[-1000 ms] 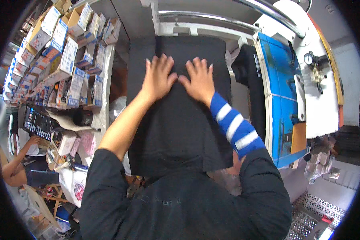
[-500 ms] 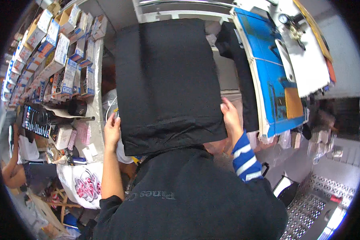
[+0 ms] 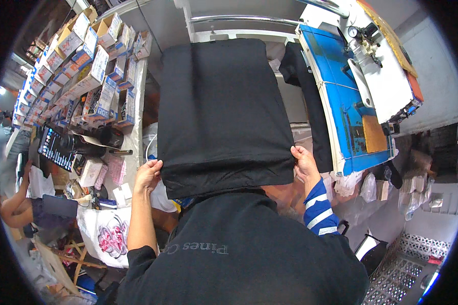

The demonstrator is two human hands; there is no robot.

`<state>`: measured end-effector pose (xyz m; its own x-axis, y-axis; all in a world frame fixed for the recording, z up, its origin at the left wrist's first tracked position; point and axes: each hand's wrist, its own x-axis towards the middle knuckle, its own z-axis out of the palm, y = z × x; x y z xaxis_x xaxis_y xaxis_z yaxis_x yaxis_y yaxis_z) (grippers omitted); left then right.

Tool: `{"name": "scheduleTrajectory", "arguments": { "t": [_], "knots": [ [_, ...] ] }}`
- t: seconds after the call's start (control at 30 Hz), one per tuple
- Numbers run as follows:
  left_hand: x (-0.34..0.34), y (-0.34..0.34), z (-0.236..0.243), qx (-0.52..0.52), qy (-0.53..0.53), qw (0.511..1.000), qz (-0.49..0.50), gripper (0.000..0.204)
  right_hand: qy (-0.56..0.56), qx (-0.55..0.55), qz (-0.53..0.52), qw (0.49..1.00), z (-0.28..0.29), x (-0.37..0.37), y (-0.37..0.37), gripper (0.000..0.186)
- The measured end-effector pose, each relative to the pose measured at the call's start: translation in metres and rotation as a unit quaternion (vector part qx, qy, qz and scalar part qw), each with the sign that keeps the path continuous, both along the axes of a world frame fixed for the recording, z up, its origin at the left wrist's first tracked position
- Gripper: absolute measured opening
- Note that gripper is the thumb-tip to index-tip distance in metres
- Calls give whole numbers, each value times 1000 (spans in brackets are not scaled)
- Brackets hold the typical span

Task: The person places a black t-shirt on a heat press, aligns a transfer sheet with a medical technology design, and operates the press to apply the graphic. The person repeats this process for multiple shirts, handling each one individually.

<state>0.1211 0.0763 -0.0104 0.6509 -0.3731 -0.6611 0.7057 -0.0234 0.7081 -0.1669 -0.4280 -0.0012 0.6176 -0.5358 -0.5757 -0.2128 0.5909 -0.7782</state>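
Observation:
A black cloth, seemingly a shirt [image 3: 224, 101], is spread over a flat, board-shaped support in front of me. Its near end is wrinkled and hangs close to my chest. My left hand [image 3: 147, 176] pinches its left edge near that end, fingertips and thumb pressed together. On the opposite edge, my right hand [image 3: 305, 161] closes finger and thumb on the fabric. A blue and white striped sleeve [image 3: 319, 208] covers my right forearm. The support is hidden beneath the cloth.
At left, small cardboard boxes [image 3: 104, 99] line a bench near a lit screen [image 3: 56, 147]. Another person's arm [image 3: 16, 201] shows far left. Right of the cloth stand a blue panel [image 3: 341, 96] and a pressure gauge [image 3: 353, 32]. More black cloth [image 3: 318, 122] hangs between.
Both my hands, with fingers looser beside the cloth before, have closed on its side edges. The whole view has shifted slightly, so the scene sits lower and further right.

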Motion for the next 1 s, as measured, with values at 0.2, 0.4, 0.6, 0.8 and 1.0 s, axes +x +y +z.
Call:
{"name": "scheduleTrajectory", "arguments": {
  "t": [0.2, 0.4, 0.6, 0.8, 1.0],
  "knots": [
    [-3, 4, -3, 7, -17, 999, -26, 10, 53, -89, 27, 994, 4, 5, 2, 19],
    [-13, 10, -10, -83, 17, 996, 23, 16, 81, -69, 23, 994, 13, 0, 0, 25],
    [-35, -8, -34, -50, -90, 991, 83, 25, -45, -93, -75, 992, -33, -4, 11, 25],
    [-54, -15, -55, 321, -411, 853, 0, 33, 20, -209, -12, 978, -54, -10, 16, 37],
    [-55, -4, -68, 280, -435, 854, 60, 34, 81, -283, 23, 955, -48, -14, 20, 39]
  ]
}}
